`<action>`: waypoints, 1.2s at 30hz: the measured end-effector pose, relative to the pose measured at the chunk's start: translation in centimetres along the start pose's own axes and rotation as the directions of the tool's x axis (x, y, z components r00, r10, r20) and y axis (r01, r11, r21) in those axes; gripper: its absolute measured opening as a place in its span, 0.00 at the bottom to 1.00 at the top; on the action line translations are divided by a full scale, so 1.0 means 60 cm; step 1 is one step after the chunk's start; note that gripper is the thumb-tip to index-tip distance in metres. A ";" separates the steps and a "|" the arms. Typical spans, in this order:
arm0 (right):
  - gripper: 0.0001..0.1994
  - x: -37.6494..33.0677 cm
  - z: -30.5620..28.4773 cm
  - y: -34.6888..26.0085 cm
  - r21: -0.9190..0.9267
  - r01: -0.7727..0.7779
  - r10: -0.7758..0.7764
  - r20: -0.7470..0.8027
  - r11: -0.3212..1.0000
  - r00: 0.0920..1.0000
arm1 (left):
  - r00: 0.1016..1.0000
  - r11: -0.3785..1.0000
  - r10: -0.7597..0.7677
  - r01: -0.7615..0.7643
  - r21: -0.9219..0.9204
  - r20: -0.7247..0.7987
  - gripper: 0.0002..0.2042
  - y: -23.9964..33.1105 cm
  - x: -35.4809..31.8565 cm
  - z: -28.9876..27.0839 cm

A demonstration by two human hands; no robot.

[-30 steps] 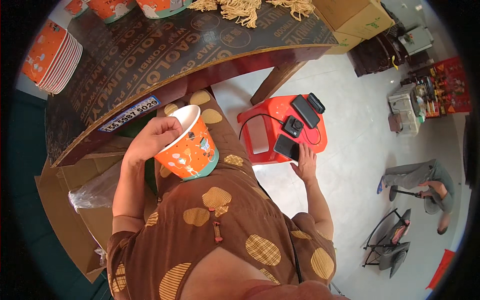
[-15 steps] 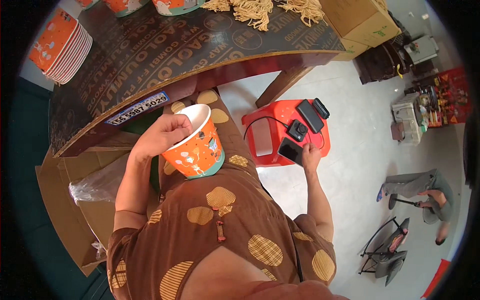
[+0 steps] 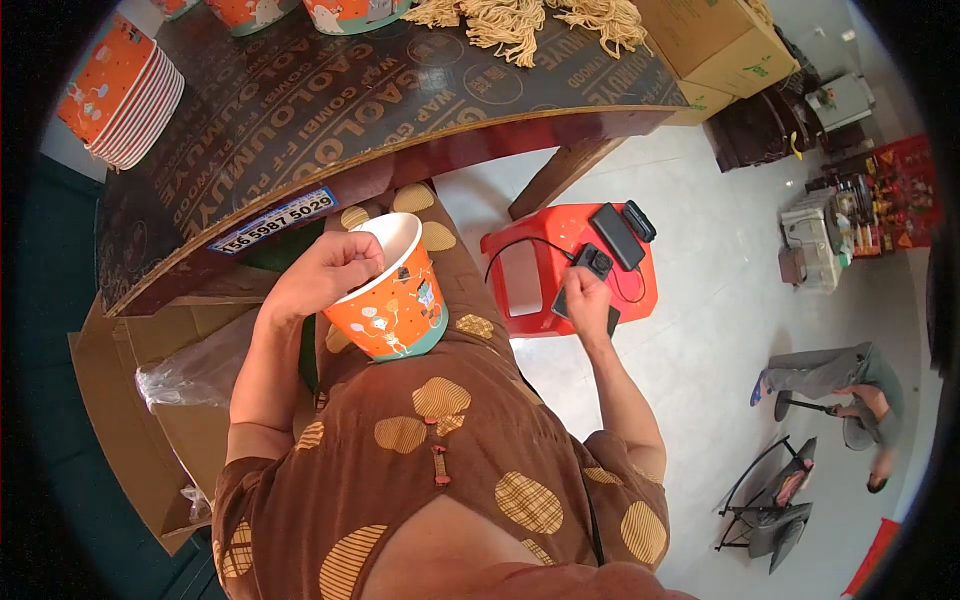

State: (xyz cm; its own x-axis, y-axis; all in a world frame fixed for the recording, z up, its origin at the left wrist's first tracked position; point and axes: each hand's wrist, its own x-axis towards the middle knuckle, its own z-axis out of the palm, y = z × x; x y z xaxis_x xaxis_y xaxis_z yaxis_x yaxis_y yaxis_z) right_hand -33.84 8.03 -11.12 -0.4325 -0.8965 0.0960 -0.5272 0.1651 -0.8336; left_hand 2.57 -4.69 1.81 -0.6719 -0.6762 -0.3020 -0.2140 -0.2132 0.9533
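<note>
My left hand [image 3: 335, 272] is closed on the rim of an orange paper bucket [image 3: 398, 310] with a teal base and cartoon figures. The bucket rests tilted on my lap, its white opening facing up. Over on the right, my right hand [image 3: 586, 302] hovers above or touches a dark phone [image 3: 613, 321] lying on a red plastic stool [image 3: 645, 292]. Its fingers are curled; whether they pinch anything is hidden. Just beyond the fingertips sits a small black camera [image 3: 594, 262], with a black power bank [image 3: 618, 236] behind it.
A dark plywood table [image 3: 370, 90] spans the front, bearing a stack of paper buckets [image 3: 125, 100] and bundles of beige string [image 3: 500, 30]. Cardboard boxes [image 3: 715, 50] stand at the back right. An opened carton [image 3: 190, 420] lies left. Another person [image 3: 850, 385] is far right, near a folding chair [image 3: 775, 520].
My right hand has moved left across the phone, from its right end toward the small camera, with the fingers curled. The left hand and the bucket stay nearly where they were.
</note>
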 end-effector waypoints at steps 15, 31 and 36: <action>0.10 -0.009 0.079 -0.212 0.338 0.323 -0.443 0.384 0.884 0.810 | 0.998 0.992 0.060 -0.058 0.114 -0.014 0.04 -0.004 0.002 0.004; 0.10 -0.017 0.129 -0.267 0.267 0.617 -0.672 0.298 0.740 0.678 | 0.995 0.996 0.087 -0.088 0.015 0.038 0.04 0.004 0.003 0.013; 0.08 -0.021 0.121 -0.283 0.326 0.597 -0.675 0.242 0.733 0.696 | 0.994 0.996 0.091 -0.091 -0.005 0.060 0.04 0.002 0.005 0.009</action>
State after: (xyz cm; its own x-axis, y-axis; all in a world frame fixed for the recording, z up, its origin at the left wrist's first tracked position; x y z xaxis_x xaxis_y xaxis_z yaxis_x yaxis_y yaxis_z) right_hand -19.02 3.36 -1.05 0.2322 -0.8355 0.4980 -0.4059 -0.5485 -0.7310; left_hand 1.95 -4.53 1.85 -0.7297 -0.6496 -0.2132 -0.1481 -0.1543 0.9769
